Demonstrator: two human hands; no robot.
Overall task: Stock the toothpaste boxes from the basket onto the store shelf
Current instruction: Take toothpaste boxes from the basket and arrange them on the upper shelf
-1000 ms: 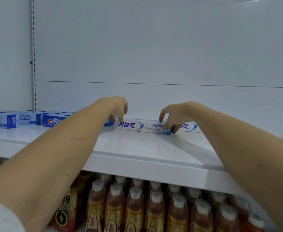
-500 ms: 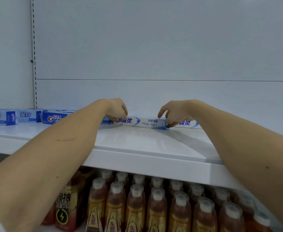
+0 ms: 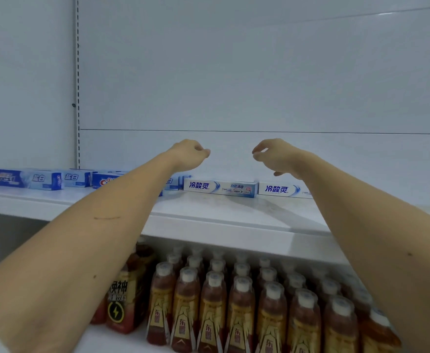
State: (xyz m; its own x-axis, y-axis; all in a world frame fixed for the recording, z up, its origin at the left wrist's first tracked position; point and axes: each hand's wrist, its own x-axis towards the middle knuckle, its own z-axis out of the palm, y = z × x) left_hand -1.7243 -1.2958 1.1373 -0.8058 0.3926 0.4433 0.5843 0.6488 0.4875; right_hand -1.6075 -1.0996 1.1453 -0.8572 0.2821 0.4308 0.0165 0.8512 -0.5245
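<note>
Left hand: the left hand (image 3: pixel 187 155) hangs above the shelf, fingers loosely curled, holding nothing, clear of every box.
Right hand: the right hand (image 3: pixel 276 156) mirrors it, fingers relaxed and drooping, empty too, just above and apart from the cartons.
Gap between hands: the two sit near each other with open air between them, over the middle of the row.
Newest box: a white and blue toothpaste box (image 3: pixel 220 188) lies flat on its long side on the shelf (image 3: pixel 209 215), printed face to the front, right below the hands and touched by neither.
Its neighbour: a second white toothpaste box (image 3: pixel 281 190) lies just beside it on the right, end to end, its far end hidden behind the right forearm.
Left of the row: blue Crest boxes (image 3: pixel 23 179) lie flat along the back left of the same shelf, several of them side by side, some partly hidden by the left forearm.
Basket: not in view, so I cannot tell what it holds.
Lower shelf: and down below, packed tight, rows of amber drink bottles (image 3: pixel 239 309) with white caps stand upright, filling the tier front to back.
Lower shelf, left end: a dark energy-drink bottle (image 3: pixel 118 301) with a lightning badge stands just beside them.
Back wall: a plain white panel (image 3: pixel 234 72) rises behind the top shelf.
</note>
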